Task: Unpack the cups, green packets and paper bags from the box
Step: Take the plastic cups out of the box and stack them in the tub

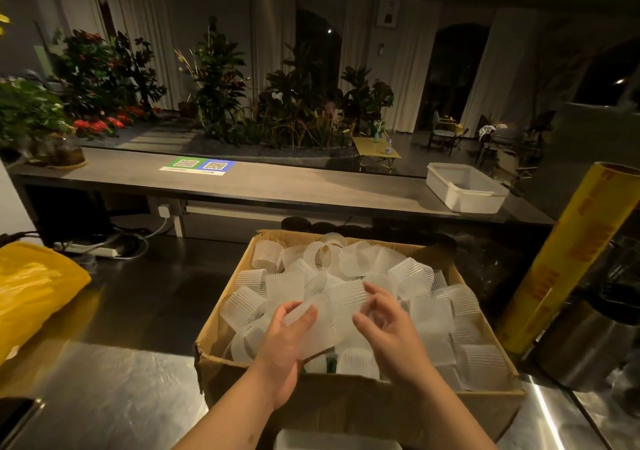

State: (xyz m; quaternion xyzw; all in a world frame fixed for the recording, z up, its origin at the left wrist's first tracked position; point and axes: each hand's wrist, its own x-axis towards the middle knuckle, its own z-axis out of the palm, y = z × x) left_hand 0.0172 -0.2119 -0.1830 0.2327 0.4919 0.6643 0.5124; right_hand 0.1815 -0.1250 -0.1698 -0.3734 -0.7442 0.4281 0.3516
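Many cups (pixel 412 276) seemingly bury green packets (pixel 331 363) in box (pixel 346 401) beside yellow roll (pixel 568 255).

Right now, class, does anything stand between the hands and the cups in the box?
Nothing visible does. The box is open-topped, the cups lie heaped on top, the left hand grips one and the right hand is beside it.

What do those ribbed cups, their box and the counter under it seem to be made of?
The cups: thin frosted plastic, likely; light passes through their ribbed walls. The box: brown cardboard, matte, with torn, dented edges. The counter: probably brushed stainless steel; it is grey and gives streaky reflections.
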